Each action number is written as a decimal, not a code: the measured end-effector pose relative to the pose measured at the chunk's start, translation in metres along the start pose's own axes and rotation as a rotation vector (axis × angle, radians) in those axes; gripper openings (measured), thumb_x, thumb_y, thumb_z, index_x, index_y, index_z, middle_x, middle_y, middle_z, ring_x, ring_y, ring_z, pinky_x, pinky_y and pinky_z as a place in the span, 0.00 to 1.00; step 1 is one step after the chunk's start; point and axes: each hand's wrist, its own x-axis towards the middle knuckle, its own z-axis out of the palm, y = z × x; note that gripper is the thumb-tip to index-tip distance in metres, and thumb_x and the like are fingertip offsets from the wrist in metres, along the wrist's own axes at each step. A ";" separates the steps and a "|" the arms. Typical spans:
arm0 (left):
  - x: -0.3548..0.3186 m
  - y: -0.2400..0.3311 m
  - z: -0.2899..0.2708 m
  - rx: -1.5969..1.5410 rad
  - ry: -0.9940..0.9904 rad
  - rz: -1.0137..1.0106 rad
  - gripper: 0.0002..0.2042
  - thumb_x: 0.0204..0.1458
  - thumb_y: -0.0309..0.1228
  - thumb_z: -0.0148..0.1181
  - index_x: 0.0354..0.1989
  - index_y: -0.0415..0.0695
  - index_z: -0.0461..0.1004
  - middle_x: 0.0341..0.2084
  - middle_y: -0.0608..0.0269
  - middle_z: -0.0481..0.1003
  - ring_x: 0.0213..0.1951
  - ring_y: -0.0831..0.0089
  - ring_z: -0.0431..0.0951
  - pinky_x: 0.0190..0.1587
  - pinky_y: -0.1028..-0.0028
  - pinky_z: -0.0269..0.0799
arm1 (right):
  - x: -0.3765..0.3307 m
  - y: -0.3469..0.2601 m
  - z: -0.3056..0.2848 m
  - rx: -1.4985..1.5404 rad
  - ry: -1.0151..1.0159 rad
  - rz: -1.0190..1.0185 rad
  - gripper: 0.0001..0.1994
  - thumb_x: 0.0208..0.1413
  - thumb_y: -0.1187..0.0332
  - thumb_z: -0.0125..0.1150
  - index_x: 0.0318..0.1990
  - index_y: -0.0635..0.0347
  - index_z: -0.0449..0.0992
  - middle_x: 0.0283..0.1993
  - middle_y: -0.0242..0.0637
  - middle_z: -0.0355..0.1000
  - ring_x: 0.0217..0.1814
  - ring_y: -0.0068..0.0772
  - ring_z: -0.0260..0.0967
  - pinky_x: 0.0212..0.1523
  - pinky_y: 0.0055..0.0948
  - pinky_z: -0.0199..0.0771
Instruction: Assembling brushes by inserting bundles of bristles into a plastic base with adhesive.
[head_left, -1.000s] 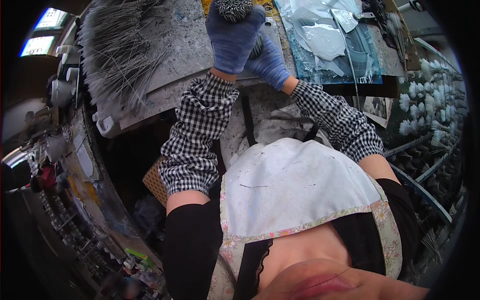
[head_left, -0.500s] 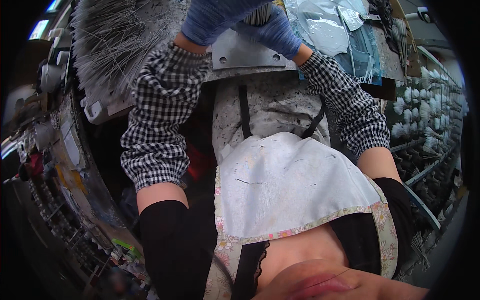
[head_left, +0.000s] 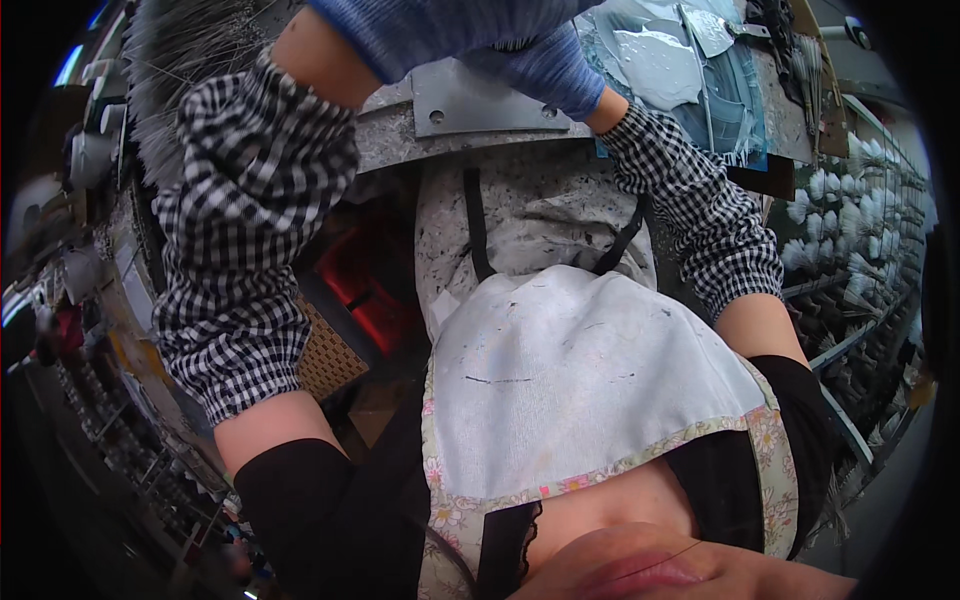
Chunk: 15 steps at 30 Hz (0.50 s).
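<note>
Both of my hands wear blue knit gloves at the top edge of the head view. My left hand (head_left: 430, 32) reaches across to the right, over my right hand, and the top edge cuts off its fingers. My right hand (head_left: 560, 70) is closed around a bundle of bristles (head_left: 513, 44), of which only a short dark strip shows between the gloves. Below both hands, a grey metal plate (head_left: 485, 115) with two holes lies at the near edge of the worktable.
A large heap of loose grey bristles (head_left: 185, 75) lies at the left of the table. To the right, white paste (head_left: 655, 70) is spread on a blue-covered board, with a scraper (head_left: 715, 35) on it. Racks of white-tipped brushes (head_left: 850, 215) stand farther right. A red glow (head_left: 365, 290) shows below the table.
My left forearm has swung outward to the left and its elbow has lifted. My left hand has turned and now covers most of the bristle bundle. My right hand has barely moved.
</note>
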 end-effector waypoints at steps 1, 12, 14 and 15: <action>0.009 0.012 -0.003 -0.037 0.073 0.024 0.07 0.51 0.34 0.61 0.27 0.44 0.77 0.21 0.57 0.76 0.25 0.59 0.78 0.32 0.62 0.74 | -0.004 -0.007 -0.011 -0.096 0.044 -0.152 0.23 0.45 0.60 0.77 0.48 0.57 0.76 0.38 0.33 0.79 0.37 0.28 0.78 0.40 0.31 0.81; 0.077 0.030 0.040 -0.095 -0.093 0.117 0.05 0.47 0.30 0.61 0.29 0.43 0.81 0.20 0.54 0.78 0.25 0.59 0.81 0.31 0.65 0.77 | -0.048 0.009 -0.070 -0.094 0.021 0.280 0.23 0.54 0.54 0.70 0.52 0.56 0.75 0.44 0.37 0.78 0.43 0.28 0.77 0.47 0.30 0.79; 0.108 0.035 0.058 -0.022 -0.106 0.186 0.07 0.49 0.32 0.59 0.28 0.44 0.81 0.21 0.54 0.78 0.25 0.58 0.81 0.33 0.62 0.78 | -0.056 0.003 -0.103 0.145 0.364 0.153 0.17 0.48 0.65 0.75 0.45 0.60 0.80 0.43 0.35 0.81 0.45 0.25 0.77 0.47 0.27 0.77; 0.122 0.043 0.064 -0.006 -0.157 0.154 0.07 0.49 0.33 0.59 0.28 0.44 0.81 0.21 0.54 0.79 0.25 0.57 0.81 0.34 0.61 0.79 | -0.059 0.003 -0.125 0.036 0.323 0.160 0.17 0.48 0.65 0.75 0.44 0.60 0.80 0.42 0.34 0.81 0.45 0.24 0.77 0.46 0.27 0.77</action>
